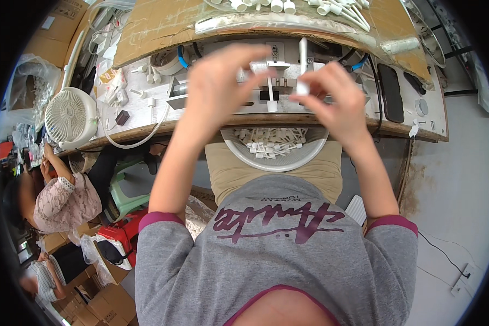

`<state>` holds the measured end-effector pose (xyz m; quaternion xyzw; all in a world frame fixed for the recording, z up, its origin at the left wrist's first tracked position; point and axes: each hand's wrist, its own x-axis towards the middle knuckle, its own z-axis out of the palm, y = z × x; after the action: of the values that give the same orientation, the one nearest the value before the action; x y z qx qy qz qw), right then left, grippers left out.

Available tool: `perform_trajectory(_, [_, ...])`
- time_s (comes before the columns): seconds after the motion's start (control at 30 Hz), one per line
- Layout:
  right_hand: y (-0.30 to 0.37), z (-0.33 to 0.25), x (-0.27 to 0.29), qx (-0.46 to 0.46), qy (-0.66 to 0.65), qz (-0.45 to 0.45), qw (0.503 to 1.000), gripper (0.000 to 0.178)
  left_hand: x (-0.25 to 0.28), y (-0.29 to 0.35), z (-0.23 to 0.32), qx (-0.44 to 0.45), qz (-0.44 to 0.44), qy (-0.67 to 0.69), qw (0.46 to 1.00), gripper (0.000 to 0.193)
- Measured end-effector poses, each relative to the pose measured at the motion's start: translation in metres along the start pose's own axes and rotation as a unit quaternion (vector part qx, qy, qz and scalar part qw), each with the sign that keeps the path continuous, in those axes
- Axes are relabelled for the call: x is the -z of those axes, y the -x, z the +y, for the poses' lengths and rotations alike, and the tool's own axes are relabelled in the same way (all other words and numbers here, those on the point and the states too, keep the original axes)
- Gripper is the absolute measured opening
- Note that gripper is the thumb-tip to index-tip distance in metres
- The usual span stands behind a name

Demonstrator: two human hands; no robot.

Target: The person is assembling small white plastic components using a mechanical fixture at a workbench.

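My right hand (339, 100) is closed on a white plastic stick with a wider end (303, 60), its thin shaft pointing up and away from me. Blurred by motion, my left hand (214, 84) is raised over the bench with thumb and forefinger apart. Just right of its fingertips, a similar white stick (270, 95) sits upright in the picture at a metal fixture (280, 81), wider end toward me. On my lap rests a pale bowl (244, 158), in which lie many white sticks of the same kind (269, 144).
A cardboard shelf (157, 32) above the bench carries more white parts (331, 8). At left stand a small fan (70, 117) and a looping white tube (138, 145). A black phone (390, 92) lies at right. Two people (65, 198) sit at far left.
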<state>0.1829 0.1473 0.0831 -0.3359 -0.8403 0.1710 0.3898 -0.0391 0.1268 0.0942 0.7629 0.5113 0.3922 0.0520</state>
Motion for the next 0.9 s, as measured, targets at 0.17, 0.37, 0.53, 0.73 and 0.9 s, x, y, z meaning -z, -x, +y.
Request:
perform_trajectory(0.17, [0.045, 0.006, -0.047, 0.069, 0.091, -0.006, 0.993, 0.029, 0.01, -0.074, -0.024, -0.07, 0.096, -0.105, 0.987, 0.025])
perform_trajectory(0.37, [0.042, 0.005, -0.069, 0.061, 0.135, -0.029, 0.988, 0.025, -0.016, -0.106, -0.05, -0.022, 0.021, -0.152, 0.988, 0.02])
perform_trajectory(0.53, [0.053, 0.006, -0.068, 0.08, 0.106, 0.037, 0.99, 0.024, -0.009, -0.105, -0.039, -0.008, -0.002, -0.099, 0.995, 0.019])
perform_trajectory(0.73, [0.051, 0.015, -0.081, 0.095, 0.08, 0.045, 0.991, 0.027, -0.01, -0.105, -0.04, -0.058, -0.01, -0.131, 0.99, 0.024])
perform_trajectory(0.9, [0.047, 0.021, -0.084, 0.073, 0.093, 0.06, 0.991, 0.032, 0.002, -0.104, -0.033, 0.017, -0.059, -0.049, 0.997, 0.03])
